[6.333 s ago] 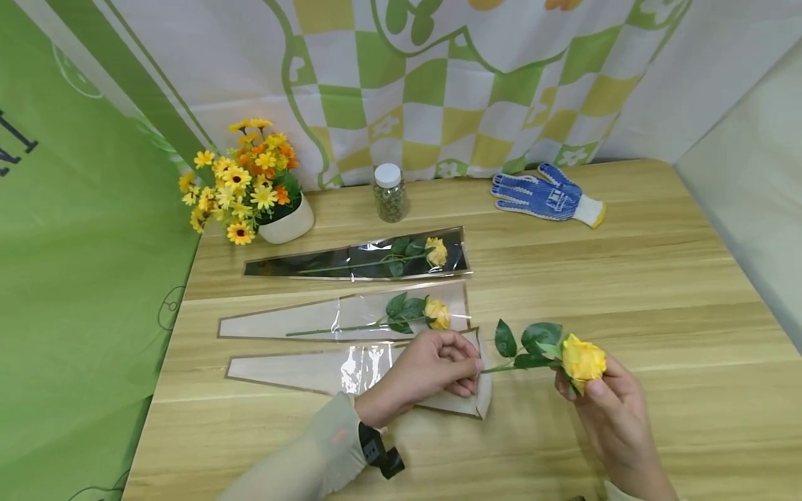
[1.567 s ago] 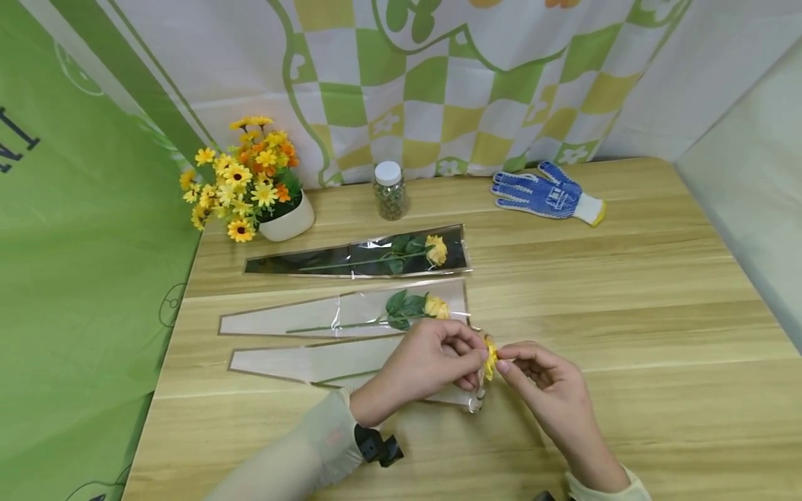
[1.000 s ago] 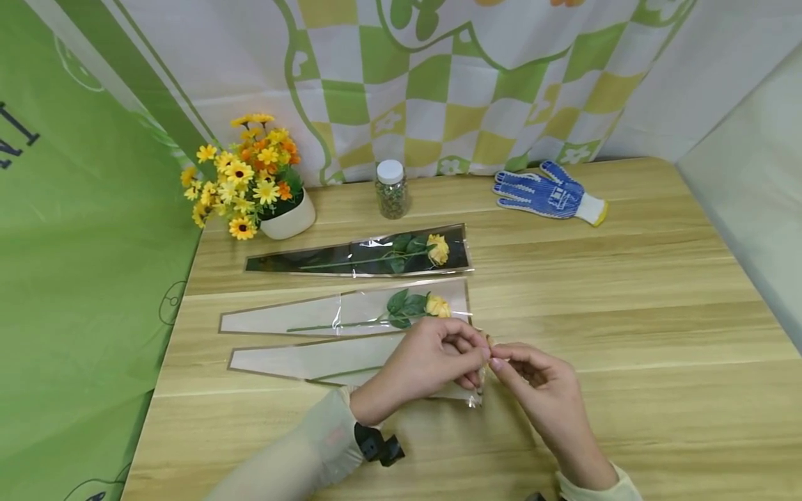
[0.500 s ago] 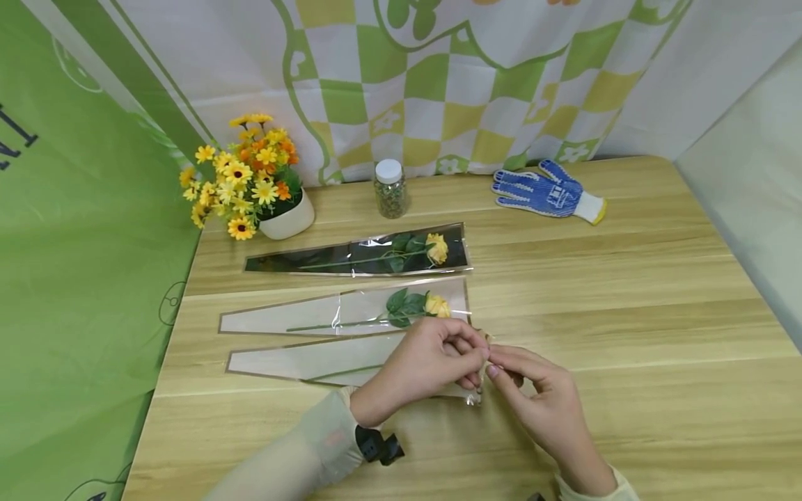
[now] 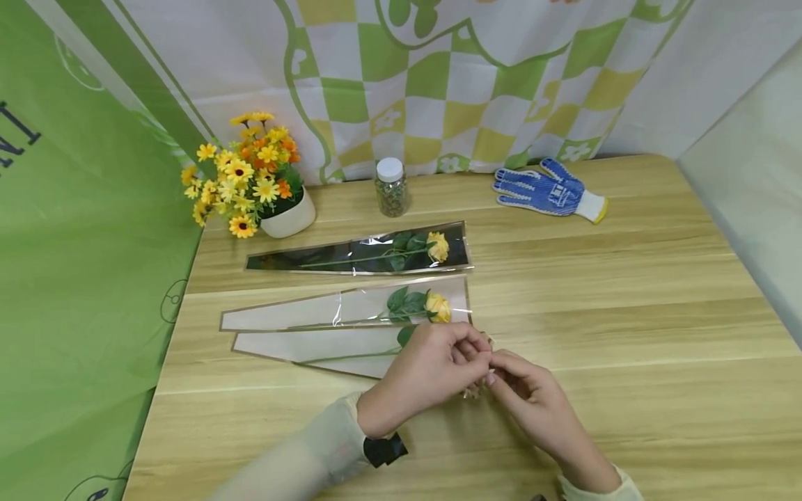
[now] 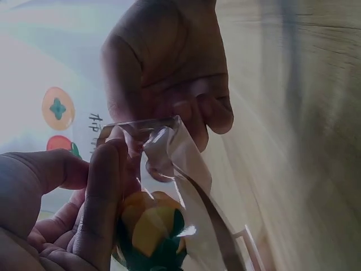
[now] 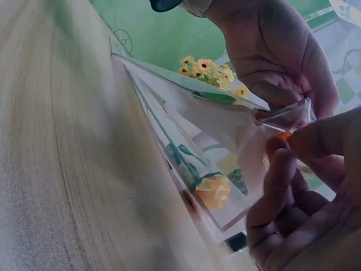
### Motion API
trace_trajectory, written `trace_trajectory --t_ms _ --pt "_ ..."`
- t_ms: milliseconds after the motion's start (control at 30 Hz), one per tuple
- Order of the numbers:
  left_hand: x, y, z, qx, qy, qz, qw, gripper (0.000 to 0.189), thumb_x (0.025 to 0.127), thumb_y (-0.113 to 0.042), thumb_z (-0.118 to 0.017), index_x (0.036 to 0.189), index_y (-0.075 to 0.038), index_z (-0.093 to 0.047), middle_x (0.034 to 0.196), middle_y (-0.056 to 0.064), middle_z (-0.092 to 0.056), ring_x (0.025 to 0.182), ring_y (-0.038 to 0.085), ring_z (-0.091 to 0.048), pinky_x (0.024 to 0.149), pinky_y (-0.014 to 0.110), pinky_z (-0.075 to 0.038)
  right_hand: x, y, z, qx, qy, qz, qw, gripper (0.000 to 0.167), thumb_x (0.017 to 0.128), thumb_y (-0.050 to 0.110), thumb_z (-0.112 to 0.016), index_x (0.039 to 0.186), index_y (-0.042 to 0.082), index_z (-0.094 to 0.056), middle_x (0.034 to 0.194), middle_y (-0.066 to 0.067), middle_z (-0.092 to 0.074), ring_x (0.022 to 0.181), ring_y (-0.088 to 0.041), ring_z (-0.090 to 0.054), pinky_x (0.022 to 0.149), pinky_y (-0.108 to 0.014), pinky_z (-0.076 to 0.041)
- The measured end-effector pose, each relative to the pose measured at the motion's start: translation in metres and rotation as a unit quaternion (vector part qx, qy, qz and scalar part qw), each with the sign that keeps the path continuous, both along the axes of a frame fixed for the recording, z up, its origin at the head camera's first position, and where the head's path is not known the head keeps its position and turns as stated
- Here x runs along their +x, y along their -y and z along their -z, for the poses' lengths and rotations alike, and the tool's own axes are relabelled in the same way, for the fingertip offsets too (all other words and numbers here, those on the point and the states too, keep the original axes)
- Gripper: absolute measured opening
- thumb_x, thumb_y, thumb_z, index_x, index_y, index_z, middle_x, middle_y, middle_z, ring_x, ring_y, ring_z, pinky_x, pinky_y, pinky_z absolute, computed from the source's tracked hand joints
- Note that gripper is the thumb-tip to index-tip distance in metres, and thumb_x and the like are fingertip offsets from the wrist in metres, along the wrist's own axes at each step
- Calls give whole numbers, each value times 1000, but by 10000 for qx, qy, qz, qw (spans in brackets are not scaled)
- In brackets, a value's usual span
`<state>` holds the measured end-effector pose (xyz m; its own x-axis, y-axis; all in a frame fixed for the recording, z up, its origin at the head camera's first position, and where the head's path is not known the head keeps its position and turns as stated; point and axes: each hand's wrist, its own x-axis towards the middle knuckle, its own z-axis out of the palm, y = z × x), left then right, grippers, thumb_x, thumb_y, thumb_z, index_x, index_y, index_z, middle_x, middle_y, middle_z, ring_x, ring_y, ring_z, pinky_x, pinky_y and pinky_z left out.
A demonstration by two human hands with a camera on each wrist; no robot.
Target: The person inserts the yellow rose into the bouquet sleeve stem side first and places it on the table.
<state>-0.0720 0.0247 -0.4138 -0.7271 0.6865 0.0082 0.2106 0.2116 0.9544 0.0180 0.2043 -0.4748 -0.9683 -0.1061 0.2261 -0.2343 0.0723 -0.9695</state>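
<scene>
A tapered clear-fronted flower sleeve (image 5: 269, 346) with a pale back lies nearest the person, its wide right end raised. My left hand (image 5: 426, 372) pinches the edge of its mouth between thumb and fingers. Facing it, my right hand (image 5: 532, 403) pinches the same mouth with thumb and forefinger. Inside, a yellow rose (image 6: 149, 223) sits just below the opening in the left wrist view. Its green stem (image 5: 344, 357) runs toward the narrow end, and the left hand hides the bloom in the head view.
Behind lie two sleeved yellow roses, one in a pale sleeve (image 5: 276, 319) and one in a black sleeve (image 5: 288, 261). Farther back stand a potted yellow-orange flower arrangement (image 5: 287, 219) and a white-lidded jar (image 5: 391, 195). A blue-and-white glove (image 5: 551, 191) lies at the back right.
The rose, earlier outside in the right hand, has slid leftward into the sleeve. Both hands now meet at the mouth; the sleeve has tilted up and shifted toward the middle one.
</scene>
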Motion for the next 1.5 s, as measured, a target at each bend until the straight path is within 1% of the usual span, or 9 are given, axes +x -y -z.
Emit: trace_trajectory --t_ms 167,367,567,700,833,1000,1200,1400,1500 --pt "1 2 0 158 406 -73 9990 4 94 -7 -71 94 -4 -73 75 -7 -68 59 8 -66 52 27 -59 0 -1 0 -25 323 -226 9992 34 99 -13 -54 132 -8 -61 128 -5 -67 114 -15 -64 93 -25 -55" --pt "-1 4 1 511 794 16 9955 4 95 -7 -72 95 -4 -74 76 -4 -70 61 13 -68 56 31 -62 -5 -5 -3 463 44 -419 9980 35 101 -12 -50 132 -3 -64 128 -5 -68 116 -13 -63 94 -23 -54" --pt "-8 11 6 683 1510 -79 9861 4 95 -4 -70 96 -1 -72 79 7 -71 63 19 -71 59 36 -63 -5 -13 -9 1894 -169 -373 9810 32 99 -5 -60 126 9 -71 90 7 -70 69 -4 -59 62 -22 -54" --pt "-11 15 8 686 1748 -172 9821 3 94 -1 -68 96 0 -71 80 10 -70 65 23 -71 61 38 -64 -4 -18 -13 2256 -44 -380 9735 32 100 -1 -60 122 19 -73 81 12 -64 58 0 -47 54 -21 -49" --pt "-12 16 10 644 1668 -153 9838 3 94 -3 -69 96 -1 -70 80 9 -70 64 23 -71 60 38 -64 -3 -19 -14 2191 51 -378 9749 31 103 1 -58 121 21 -72 72 14 -58 59 -1 -48 52 -20 -47" --pt "-11 13 12 703 1457 -101 9868 6 95 -3 -70 100 -1 -68 79 8 -71 62 22 -71 59 37 -63 -4 -12 -13 1888 213 -245 9815 25 104 4 -58 121 15 -72 105 8 -73 94 -7 -66 79 -22 -56" --pt "-9 10 14 659 1123 -40 9915 7 95 -5 -73 99 -1 -68 79 4 -73 63 20 -71 59 35 -63 -5 -3 -10 1516 420 -240 9873 29 92 8 -76 121 4 -71 69 10 -54 55 -1 -44 43 -22 -41" --pt "-10 10 17 338 553 -67 9979 5 94 -8 -74 95 -5 -70 79 -3 -73 65 13 -70 58 28 -61 -7 3 -6 1655 863 91 9824 4 97 15 -73 98 14 -77 60 9 -54 50 0 -42 39 -21 -38" --pt "-15 17 18 101 148 -296 9994 5 94 -12 -75 94 -9 -71 80 -7 -72 67 9 -69 60 26 -60 -9 2 -4 1822 896 208 9789 10 98 13 -70 90 14 -76 59 11 -53 50 0 -42 39 -21 -39"
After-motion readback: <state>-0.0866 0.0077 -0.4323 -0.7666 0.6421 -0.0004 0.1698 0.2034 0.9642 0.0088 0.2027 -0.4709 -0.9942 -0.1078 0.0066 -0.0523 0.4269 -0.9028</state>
